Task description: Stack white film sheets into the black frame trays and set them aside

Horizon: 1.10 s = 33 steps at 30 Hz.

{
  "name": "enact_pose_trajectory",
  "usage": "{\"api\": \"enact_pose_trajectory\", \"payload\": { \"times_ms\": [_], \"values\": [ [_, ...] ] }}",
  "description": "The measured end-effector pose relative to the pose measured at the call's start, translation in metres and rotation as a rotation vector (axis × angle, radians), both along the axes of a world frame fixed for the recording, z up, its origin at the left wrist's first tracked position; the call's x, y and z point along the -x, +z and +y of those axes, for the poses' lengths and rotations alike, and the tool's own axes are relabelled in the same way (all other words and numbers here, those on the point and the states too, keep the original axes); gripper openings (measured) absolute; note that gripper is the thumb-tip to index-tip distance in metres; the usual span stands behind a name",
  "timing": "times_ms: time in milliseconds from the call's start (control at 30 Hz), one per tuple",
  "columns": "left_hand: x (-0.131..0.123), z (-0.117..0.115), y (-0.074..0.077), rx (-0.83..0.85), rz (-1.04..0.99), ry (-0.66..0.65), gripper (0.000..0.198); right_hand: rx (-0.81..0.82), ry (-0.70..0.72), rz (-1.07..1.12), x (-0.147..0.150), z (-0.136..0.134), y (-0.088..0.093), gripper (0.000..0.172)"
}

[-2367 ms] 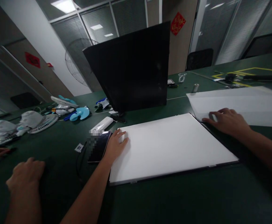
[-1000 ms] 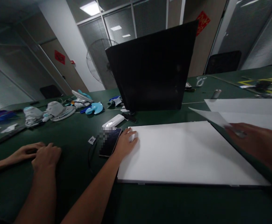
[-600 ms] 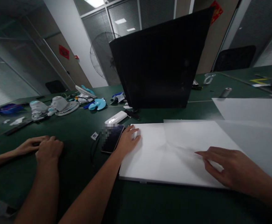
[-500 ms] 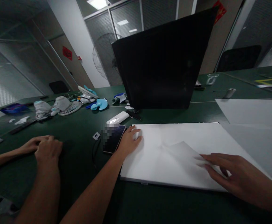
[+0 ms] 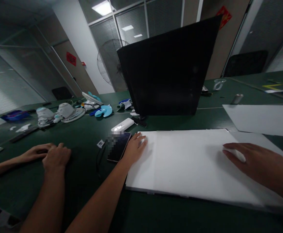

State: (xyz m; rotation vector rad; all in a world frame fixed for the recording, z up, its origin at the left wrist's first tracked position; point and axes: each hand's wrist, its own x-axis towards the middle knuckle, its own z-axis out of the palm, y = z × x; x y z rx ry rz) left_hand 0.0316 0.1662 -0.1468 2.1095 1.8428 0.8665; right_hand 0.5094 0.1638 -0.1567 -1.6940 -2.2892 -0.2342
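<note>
My left hand (image 5: 134, 149) lies with its fingers apart on the left edge of a white paper stack (image 5: 142, 176), beside a dark phone (image 5: 119, 147). On top of the stack is a loose white sheet (image 5: 185, 165); its left edge shows as a faint line, and it reaches past the stack on the right. My right hand (image 5: 258, 161) is closed over the right part of this sheet, thumb and fingers pinched. White paper shows between the fingers, though the exact grip is partly hidden.
A dark monitor (image 5: 165, 74) stands behind the stack. Another person's hands (image 5: 50, 155) rest on the green table at left. Beyond them are fan parts (image 5: 68, 111). A white device (image 5: 122, 125) lies near the phone; another white sheet (image 5: 263, 118) lies at right.
My right hand has moved up and to the right with the sheet, which now lies flatter and further right. My left hand has stayed in place.
</note>
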Motion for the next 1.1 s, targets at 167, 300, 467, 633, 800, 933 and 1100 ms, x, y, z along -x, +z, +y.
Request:
{"api": "enact_pose_trajectory", "payload": {
  "times_ms": [167,300,467,633,800,933,1100],
  "values": [
    [-0.001,-0.001,0.000,0.007,0.008,-0.001,0.043,0.093,0.146,0.104,0.015,-0.011,0.008,0.069],
    [-0.002,-0.002,0.001,0.048,0.026,0.001,0.050,0.256,0.202,0.200,0.036,-0.027,0.018,0.062],
    [-0.004,-0.003,0.005,0.117,0.052,0.038,0.074,0.398,0.140,0.173,0.043,-0.027,0.023,0.077],
    [-0.004,-0.004,0.004,0.117,0.068,0.028,0.081,0.367,0.172,0.136,0.043,-0.024,0.017,0.092],
    [0.002,0.000,-0.002,0.079,0.044,0.021,0.070,0.368,0.216,0.205,0.040,-0.027,0.018,0.087],
    [0.005,0.002,-0.004,0.068,0.036,-0.003,0.067,0.363,0.127,0.234,0.024,-0.014,0.021,0.085],
    [0.003,0.001,-0.001,0.097,0.050,0.010,0.065,0.293,0.097,0.221,-0.012,0.013,0.003,0.076]
  ]
}}
